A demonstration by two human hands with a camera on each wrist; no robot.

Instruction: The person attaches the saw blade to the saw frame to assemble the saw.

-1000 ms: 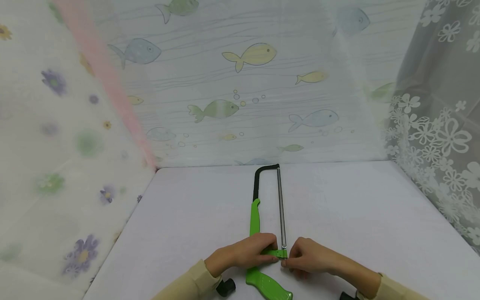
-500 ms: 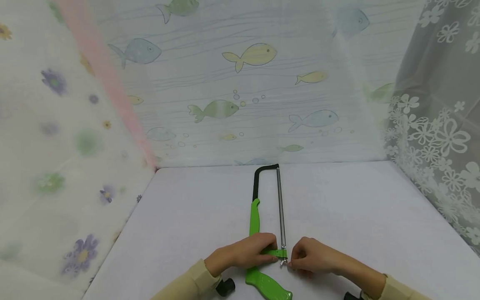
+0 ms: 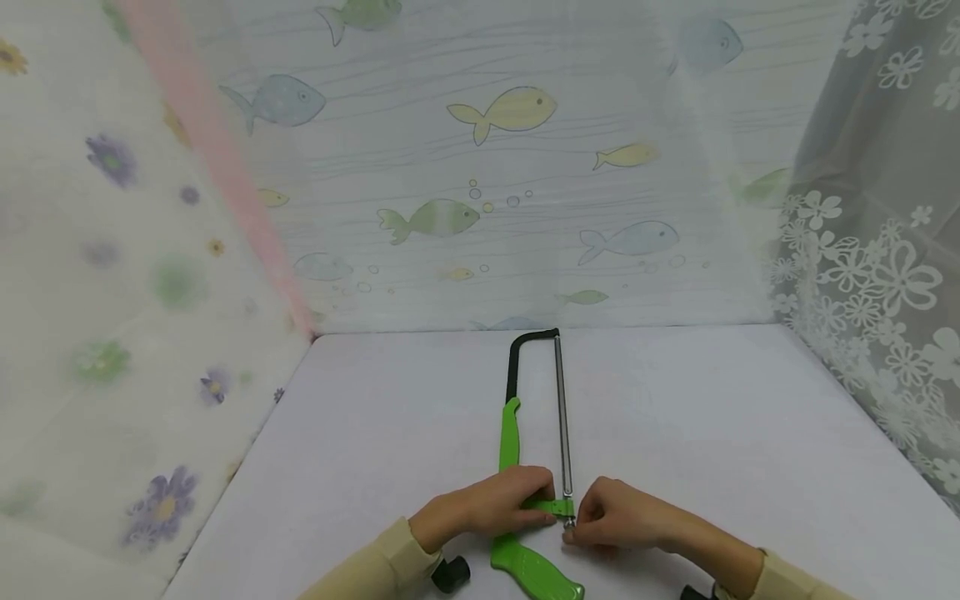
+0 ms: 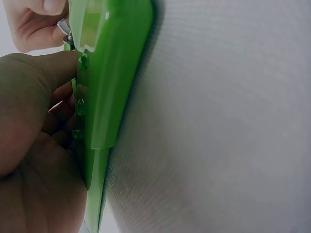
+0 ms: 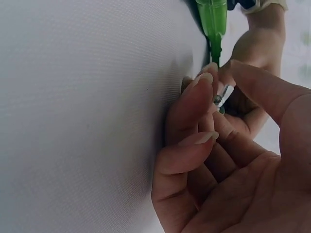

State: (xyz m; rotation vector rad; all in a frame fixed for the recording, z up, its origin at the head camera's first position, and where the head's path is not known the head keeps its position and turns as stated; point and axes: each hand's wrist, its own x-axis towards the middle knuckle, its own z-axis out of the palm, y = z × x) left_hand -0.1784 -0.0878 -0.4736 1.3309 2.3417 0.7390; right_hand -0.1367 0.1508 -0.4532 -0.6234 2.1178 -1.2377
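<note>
A hacksaw [image 3: 510, 433] with a green handle, black front bow and grey blade lies flat on the white table. My left hand [image 3: 510, 500] grips its green frame, thumb and fingers around the arm near the blade's lower end. In the left wrist view, the left thumb presses along the green frame [image 4: 116, 73]. My right hand [image 3: 626, 517] has its curled fingers and thumb at a small metal wing nut [image 3: 569, 525] just below the blade holder. The right wrist view shows the wing nut [image 5: 223, 94] between thumb and fingertips, partly hidden.
The white tabletop [image 3: 375, 417] stretches around the saw. A fish-printed curtain [image 3: 420, 167] hangs behind, a flowered one [image 3: 97, 292] at left and a lacy one [image 3: 885, 208] at right. A black wrist camera [image 3: 452, 575] sits under the left wrist.
My right hand drew back a little to the right, showing the wing nut, then returned to it. The left hand and hacksaw stayed in place.
</note>
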